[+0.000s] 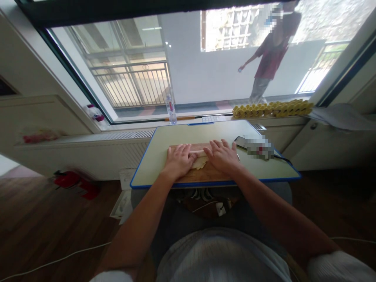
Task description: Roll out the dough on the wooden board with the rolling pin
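Note:
A pale rolling pin lies crosswise over a piece of yellowish dough on a brown wooden board. My left hand rests flat over the pin's left part, its fingers stretched forward. Over the right part lies my right hand, palm down with fingers spread. Both hands cover the pin's ends, so only its middle shows between them. The near edge of the dough sticks out below the pin and looks uneven.
The board sits on a small blue-edged table. A phone lies at its right. On the windowsill stand a clear bottle and a yellow rippled strip. A red fire extinguisher is on the floor at left. A person shows in the window glass.

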Action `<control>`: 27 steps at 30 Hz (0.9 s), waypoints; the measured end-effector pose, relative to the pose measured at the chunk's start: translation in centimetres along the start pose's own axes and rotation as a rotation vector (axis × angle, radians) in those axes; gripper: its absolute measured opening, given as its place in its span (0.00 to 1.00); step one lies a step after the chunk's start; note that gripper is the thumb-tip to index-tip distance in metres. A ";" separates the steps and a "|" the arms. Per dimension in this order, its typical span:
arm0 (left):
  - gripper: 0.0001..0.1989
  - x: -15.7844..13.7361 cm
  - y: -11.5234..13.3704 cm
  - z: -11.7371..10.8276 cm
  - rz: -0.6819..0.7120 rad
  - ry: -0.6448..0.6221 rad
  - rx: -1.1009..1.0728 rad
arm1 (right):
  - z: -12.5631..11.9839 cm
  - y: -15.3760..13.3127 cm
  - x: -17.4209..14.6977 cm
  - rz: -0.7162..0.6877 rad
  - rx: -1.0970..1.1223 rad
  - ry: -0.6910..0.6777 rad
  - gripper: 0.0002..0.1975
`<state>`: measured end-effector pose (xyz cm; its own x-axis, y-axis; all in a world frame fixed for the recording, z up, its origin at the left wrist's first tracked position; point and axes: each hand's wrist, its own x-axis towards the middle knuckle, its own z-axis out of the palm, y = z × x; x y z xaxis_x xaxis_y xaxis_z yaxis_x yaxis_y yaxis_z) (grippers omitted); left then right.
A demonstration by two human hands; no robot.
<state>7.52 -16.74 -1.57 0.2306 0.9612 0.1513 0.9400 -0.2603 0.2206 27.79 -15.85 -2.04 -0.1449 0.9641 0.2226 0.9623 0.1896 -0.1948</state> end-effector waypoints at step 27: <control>0.32 -0.8 0.1 0.5 0.024 0.104 -0.046 | 0.2 -0.2 -1.1 -0.014 0.037 0.065 0.33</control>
<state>7.55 -17.48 -2.16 0.2231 0.9407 0.2556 0.9214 -0.2891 0.2598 27.76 -16.95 -2.43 -0.1421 0.9473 0.2871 0.9510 0.2111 -0.2258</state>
